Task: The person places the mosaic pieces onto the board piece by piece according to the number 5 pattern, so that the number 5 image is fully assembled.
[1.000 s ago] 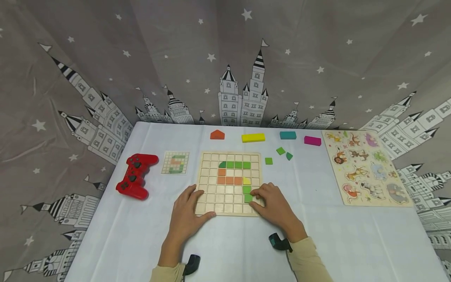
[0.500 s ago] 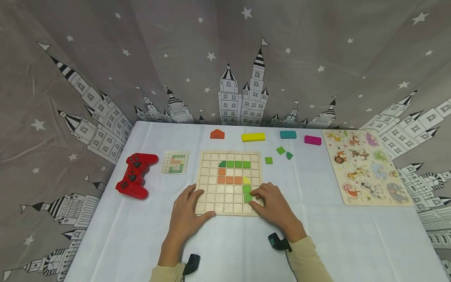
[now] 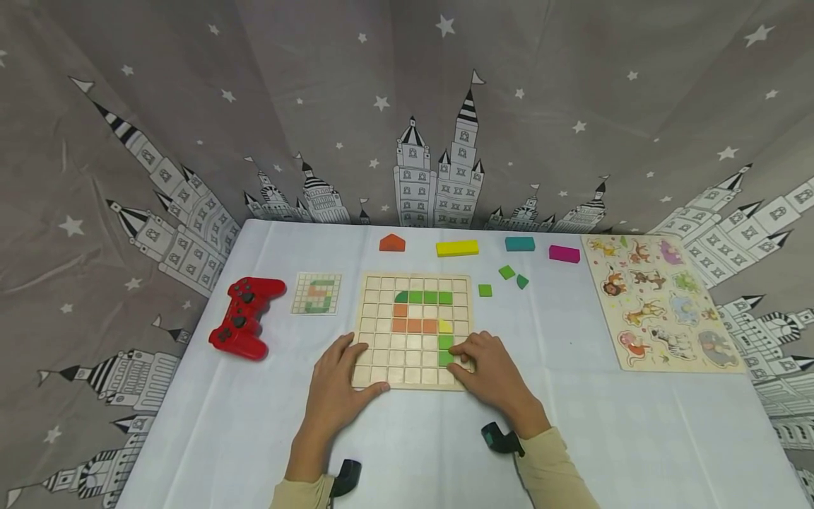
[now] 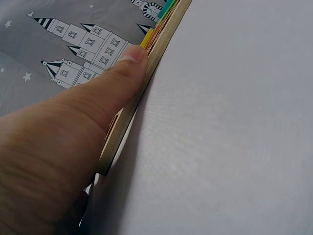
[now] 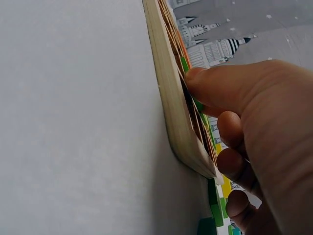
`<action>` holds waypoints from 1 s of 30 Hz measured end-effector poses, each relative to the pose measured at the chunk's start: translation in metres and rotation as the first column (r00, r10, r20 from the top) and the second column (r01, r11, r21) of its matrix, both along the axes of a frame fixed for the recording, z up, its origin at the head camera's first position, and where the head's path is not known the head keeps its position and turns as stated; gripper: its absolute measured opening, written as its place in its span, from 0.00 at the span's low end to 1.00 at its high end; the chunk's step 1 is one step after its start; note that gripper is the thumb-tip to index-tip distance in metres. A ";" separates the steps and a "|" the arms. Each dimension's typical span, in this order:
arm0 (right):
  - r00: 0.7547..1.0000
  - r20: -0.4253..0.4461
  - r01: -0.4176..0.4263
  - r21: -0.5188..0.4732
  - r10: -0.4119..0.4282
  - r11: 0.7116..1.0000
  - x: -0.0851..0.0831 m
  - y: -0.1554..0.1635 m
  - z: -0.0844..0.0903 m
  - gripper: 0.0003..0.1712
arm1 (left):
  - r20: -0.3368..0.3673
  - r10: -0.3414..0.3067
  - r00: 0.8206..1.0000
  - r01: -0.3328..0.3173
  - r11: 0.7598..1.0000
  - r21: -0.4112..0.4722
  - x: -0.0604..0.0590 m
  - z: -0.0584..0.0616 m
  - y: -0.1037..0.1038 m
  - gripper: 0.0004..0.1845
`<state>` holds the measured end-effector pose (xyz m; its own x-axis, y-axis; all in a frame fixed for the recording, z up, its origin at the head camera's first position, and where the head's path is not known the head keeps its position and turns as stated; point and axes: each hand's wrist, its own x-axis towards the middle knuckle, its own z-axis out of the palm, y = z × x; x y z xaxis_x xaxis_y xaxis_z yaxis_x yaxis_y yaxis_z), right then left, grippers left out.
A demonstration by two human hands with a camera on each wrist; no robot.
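- Little has changed over the last second: right hand [image 3: 491, 367] has crept slightly left; green tile [image 3: 446, 358] now sits squarer in its cell. Looks like seating, nearly done.
- Tile: right column of the wooden grid board [image 3: 413, 331], near edge, under the right fingertips [image 5: 195, 81], which press it.
- Left hand [image 3: 340, 385]: fingers spread flat on the board's near-left corner, thumb against the edge.
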<state>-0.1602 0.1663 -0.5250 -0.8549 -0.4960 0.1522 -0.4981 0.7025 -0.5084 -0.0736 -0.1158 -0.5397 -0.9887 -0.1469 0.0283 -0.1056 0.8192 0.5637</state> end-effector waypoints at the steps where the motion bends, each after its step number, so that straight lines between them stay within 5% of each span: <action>1: 1.000 0.000 0.002 0.001 -0.002 1.000 0.000 0.000 0.000 0.13 | -0.001 -0.001 1.000 0.001 1.000 0.000 0.000 0.000 0.000 0.46; 9: 0.999 0.033 0.014 -0.031 -0.013 0.999 -0.001 0.008 0.003 0.14 | -0.004 0.008 1.000 -0.008 1.000 0.005 0.000 0.000 0.000 0.46; 15: 0.989 0.070 0.132 -0.075 -0.127 0.988 -0.001 0.043 0.004 0.13 | -0.002 0.008 1.000 -0.008 1.000 0.010 0.000 0.000 0.000 0.46; 25: 0.982 0.133 0.133 -0.008 -0.131 0.991 0.006 0.078 -0.006 0.24 | -0.009 0.018 1.000 -0.018 1.000 -0.009 0.002 0.002 -0.004 0.47; 30: 0.976 0.152 0.155 0.035 -0.158 0.987 0.009 0.077 -0.003 0.18 | 0.003 0.008 1.000 -0.008 1.000 0.006 0.001 0.001 -0.001 0.47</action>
<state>-0.1514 0.2429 -0.5281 -0.9344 -0.3563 0.0030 -0.2983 0.7777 -0.5533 -0.0724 -0.1167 -0.5386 -0.9875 -0.1554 0.0246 -0.1140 0.8148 0.5685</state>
